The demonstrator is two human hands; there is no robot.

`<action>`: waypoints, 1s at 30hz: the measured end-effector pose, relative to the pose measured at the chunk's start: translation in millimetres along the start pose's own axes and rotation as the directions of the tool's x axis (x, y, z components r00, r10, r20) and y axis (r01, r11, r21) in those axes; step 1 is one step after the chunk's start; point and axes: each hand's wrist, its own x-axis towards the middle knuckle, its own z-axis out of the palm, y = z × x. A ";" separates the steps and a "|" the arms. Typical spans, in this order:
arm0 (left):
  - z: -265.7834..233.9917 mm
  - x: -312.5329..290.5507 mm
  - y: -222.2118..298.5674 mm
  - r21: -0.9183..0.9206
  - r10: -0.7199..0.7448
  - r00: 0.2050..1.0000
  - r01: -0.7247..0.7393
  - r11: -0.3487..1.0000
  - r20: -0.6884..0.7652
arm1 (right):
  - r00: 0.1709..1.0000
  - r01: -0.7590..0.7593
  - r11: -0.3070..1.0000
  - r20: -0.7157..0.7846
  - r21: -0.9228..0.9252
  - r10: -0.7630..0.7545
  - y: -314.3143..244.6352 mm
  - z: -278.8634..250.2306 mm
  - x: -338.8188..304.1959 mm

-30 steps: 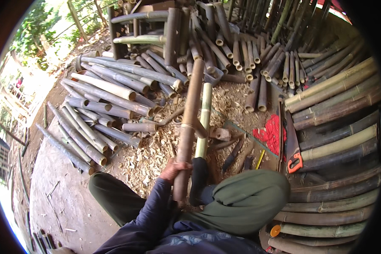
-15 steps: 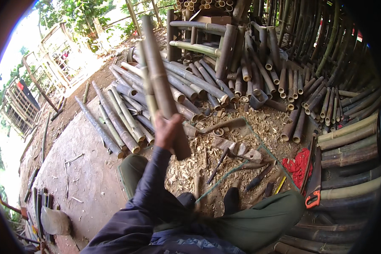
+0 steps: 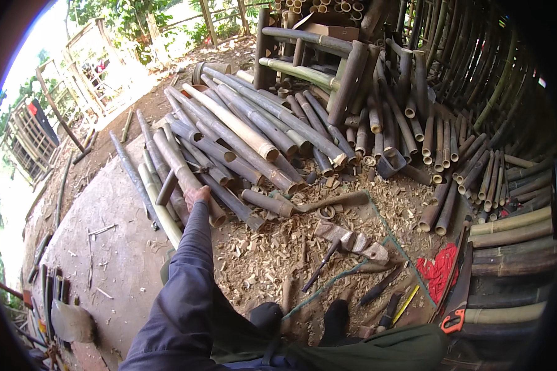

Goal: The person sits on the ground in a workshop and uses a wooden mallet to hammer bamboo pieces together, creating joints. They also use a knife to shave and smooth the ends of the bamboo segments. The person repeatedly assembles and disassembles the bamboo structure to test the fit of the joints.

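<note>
My left hand [image 3: 198, 196], at the end of a dark sleeve, reaches forward to the left side of the bamboo pile. It is closed round a brownish bamboo pole [image 3: 181, 167] near its near end, and the pole lies on others. My fingers are partly hidden. A paler, greenish bamboo pole [image 3: 159, 205] lies just left of it, close to my forearm. A short dark bamboo piece [image 3: 166, 187] sits across the poles beside my hand. My right hand is out of view.
Wood chips surround a notched wooden block [image 3: 351, 240] with a dark-handled tool [image 3: 320, 266] against it. At right lie a red cloth [image 3: 438, 269], an orange-handled saw [image 3: 457, 309] and a yellow strip [image 3: 407, 304]. A bamboo frame [image 3: 315, 74] stands behind the pile.
My left hand has moved down and left from holding bamboo poles raised and upright. They are no longer raised, and my hand is now low at the pile's left side. The view has shifted slightly.
</note>
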 end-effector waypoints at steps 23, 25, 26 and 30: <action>246.5 219.7 61.6 -0.669 0.202 0.773 0.349 0.656 0.602 | 0.998 -0.066 0.992 -0.029 -0.103 0.064 -19.9 -25.9 6.4; 278.9 151.5 48.7 -0.599 0.100 0.784 0.378 0.706 0.612 | 0.998 -0.057 0.986 -0.041 -0.155 0.052 -34.3 -39.5 10.0; 267.8 131.9 53.7 -0.554 0.070 0.786 0.367 0.748 0.615 | 0.998 -0.063 0.985 -0.031 -0.159 0.058 -48.7 -40.5 15.8; 180.2 90.5 83.1 -0.644 0.137 0.837 0.291 0.708 0.530 | 0.962 0.272 0.962 0.009 -0.026 -0.272 -111.7 10.7 76.1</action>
